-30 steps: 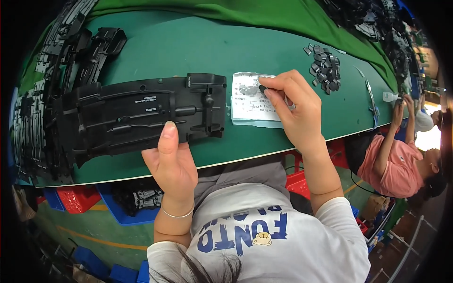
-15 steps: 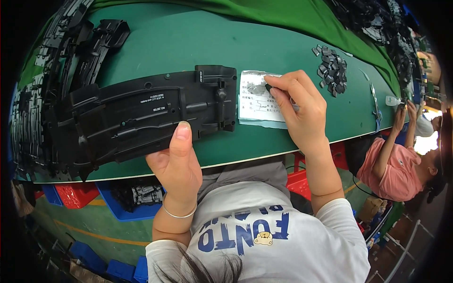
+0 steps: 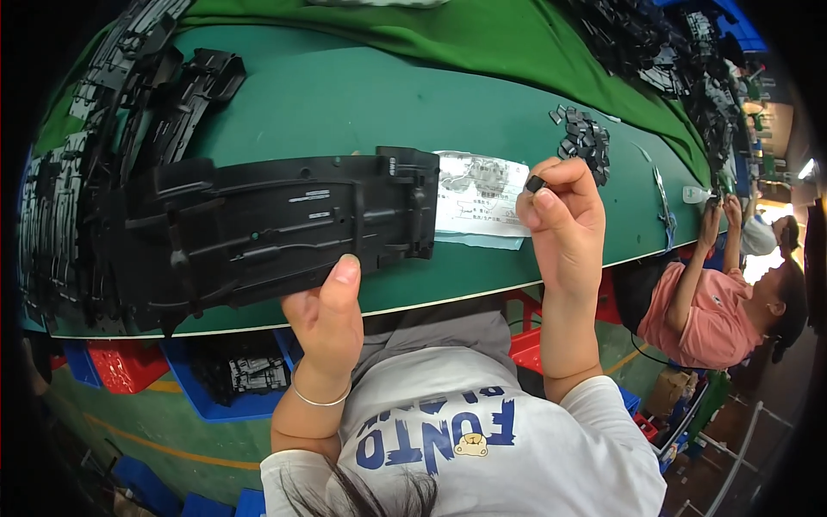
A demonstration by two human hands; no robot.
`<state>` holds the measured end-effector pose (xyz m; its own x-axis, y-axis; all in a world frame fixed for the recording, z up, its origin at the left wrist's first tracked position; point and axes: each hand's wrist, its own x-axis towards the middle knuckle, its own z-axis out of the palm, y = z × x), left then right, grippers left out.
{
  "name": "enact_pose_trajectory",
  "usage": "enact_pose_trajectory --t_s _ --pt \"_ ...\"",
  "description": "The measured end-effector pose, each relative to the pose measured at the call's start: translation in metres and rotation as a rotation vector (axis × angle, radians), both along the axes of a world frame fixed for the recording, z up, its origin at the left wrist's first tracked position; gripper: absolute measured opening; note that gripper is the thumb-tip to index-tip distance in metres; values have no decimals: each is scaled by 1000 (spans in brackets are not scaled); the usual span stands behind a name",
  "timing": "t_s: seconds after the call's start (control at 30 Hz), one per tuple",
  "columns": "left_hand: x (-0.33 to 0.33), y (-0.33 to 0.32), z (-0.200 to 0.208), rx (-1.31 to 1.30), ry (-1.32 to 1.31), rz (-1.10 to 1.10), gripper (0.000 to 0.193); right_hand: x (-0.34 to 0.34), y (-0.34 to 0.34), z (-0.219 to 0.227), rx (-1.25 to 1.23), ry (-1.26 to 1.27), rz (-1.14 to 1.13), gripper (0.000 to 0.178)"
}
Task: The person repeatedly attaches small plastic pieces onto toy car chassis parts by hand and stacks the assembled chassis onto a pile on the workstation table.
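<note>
My left hand grips the near edge of a long black moulded plastic chassis part, thumb on top and fingers hidden beneath. The part is held over the green table, with its right end overlapping a sheet of printed paper. Beside the paper's right edge, my right hand is raised with thumb and fingers pinching a small black rectangular piece. Behind that hand lies a pile of similar small black pieces.
More black chassis parts are stacked along the left. Green cloth runs across the table's far side. A blue bin and a red bin stand below the near edge. At the right sits a co-worker in a pink shirt.
My right hand has moved slightly right and down from over the paper and turned, so the small black piece faces up. The chassis part has tilted and shifted slightly right.
</note>
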<state>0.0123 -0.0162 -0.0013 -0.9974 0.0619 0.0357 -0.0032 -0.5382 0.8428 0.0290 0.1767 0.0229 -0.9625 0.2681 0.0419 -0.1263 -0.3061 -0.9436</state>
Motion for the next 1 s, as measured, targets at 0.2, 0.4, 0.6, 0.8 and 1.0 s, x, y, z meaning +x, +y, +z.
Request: enact_pose_trajectory --t_s 0.2,0.4,0.6,0.8,1.0 --pt "-2 -1 -4 -93 47 -39 32 6 -29 5 129 80 7 17" --pt "-3 -1 -8 -4 75 -107 28 3 -64 7 512 166 107 18" --pt "-2 -1 -4 42 77 -122 27 1 -68 5 671 199 90 19" --pt "-3 5 5 10 -5 -43 11 -3 -70 5 740 251 91 20" --pt "-2 0 -7 25 114 -120 32 -4 -69 7 764 241 94 20"
